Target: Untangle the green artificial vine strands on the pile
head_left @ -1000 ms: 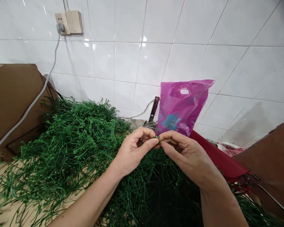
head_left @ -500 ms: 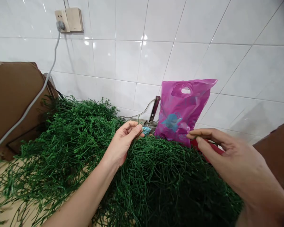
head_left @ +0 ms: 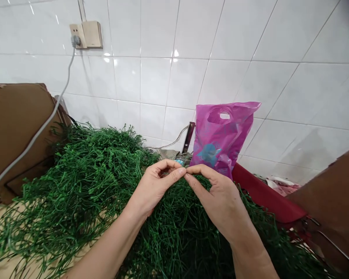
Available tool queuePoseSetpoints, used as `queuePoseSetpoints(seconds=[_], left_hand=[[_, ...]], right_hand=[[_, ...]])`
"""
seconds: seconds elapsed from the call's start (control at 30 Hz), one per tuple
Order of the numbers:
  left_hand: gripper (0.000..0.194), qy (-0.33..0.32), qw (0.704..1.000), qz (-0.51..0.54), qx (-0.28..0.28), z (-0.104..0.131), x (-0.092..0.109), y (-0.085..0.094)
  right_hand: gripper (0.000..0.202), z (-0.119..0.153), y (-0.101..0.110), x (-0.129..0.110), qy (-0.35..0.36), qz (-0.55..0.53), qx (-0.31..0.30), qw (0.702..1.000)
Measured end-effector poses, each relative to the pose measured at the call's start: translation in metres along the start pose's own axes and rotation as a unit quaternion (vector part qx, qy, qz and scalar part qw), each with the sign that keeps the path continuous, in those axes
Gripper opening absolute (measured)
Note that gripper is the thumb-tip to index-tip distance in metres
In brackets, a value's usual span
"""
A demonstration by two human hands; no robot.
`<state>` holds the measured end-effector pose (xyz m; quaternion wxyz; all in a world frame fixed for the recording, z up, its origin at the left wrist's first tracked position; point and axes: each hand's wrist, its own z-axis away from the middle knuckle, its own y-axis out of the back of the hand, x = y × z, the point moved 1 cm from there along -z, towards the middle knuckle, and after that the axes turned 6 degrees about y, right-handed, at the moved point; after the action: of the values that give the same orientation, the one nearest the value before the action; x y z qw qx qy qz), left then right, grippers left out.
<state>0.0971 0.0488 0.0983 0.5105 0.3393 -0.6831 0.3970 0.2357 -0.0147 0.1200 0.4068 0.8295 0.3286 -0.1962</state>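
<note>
And here the two hands meet tip to tip: the left hand (head_left: 152, 188) coming in from seven o'clock, the right hand (head_left: 221, 197) from five, the green strands (head_left: 104, 178) spread beneath and around them. Left thumb and fingers press together; right thumb and forefinger press together too, touching or nearly touching the left fingertips. Is anything pinched in there? Cannot tell, the fingertips cover it.

Now, the lie of those strands from where the fingertips meet: a tall heap over at nine o'clock, on the left hand's side, so that's the nearer hand to it, and more running down through six, between the forearms. They tangle every which way, no one long axis to call. Up at one o'clock, the purple bag (head_left: 221, 135) leans against the tiled wall (head_left: 154, 77), just beyond the right hand, with the red item (head_left: 267, 193) off towards four.
</note>
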Motion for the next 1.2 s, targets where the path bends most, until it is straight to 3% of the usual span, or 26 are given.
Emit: queuePoseSetpoints(seconds=[0.13,0.27,0.33,0.47,0.6,0.7,0.83,1.03,1.1,1.2], left_hand=[[0.021,-0.023,0.999,-0.044,0.013,0.0,0.003,0.002],[0.029,-0.028,0.991,-0.127,-0.018,0.002,0.003,0.0],[0.022,-0.033,0.982,-0.182,-0.025,0.002,0.001,-0.001],[0.018,-0.039,0.97,-0.24,-0.025,0.002,0.0,0.002],[0.026,-0.029,0.961,-0.271,-0.039,0.003,0.004,0.004],[0.025,-0.004,0.962,-0.265,-0.071,0.004,0.006,0.003],[0.03,-0.027,0.961,-0.266,-0.073,0.002,0.008,0.002],[0.032,-0.033,0.956,-0.283,-0.072,0.005,0.008,-0.001],[0.032,-0.033,0.955,-0.285,-0.072,0.007,0.009,-0.003],[0.031,-0.035,0.957,-0.279,-0.066,0.01,0.012,-0.002]], right_hand=[[0.013,-0.003,0.003,0.01,-0.027,-0.052,0.022,0.998],[0.013,-0.003,0.004,0.02,-0.05,-0.145,0.056,0.987],[0.012,-0.003,0.004,0.022,-0.042,-0.158,0.063,0.984],[0.005,-0.003,0.01,0.023,0.037,-0.009,0.097,0.995],[0.013,-0.004,0.012,0.024,0.164,0.171,0.112,0.965],[0.019,-0.004,0.009,0.029,0.193,0.224,0.085,0.951],[0.022,-0.003,0.008,0.039,0.17,0.275,0.06,0.944],[0.028,-0.005,0.007,0.042,0.115,0.219,0.065,0.967],[0.028,-0.007,0.01,0.046,0.059,0.205,0.091,0.973],[0.026,-0.006,0.029,0.061,-0.038,0.196,0.183,0.963]])
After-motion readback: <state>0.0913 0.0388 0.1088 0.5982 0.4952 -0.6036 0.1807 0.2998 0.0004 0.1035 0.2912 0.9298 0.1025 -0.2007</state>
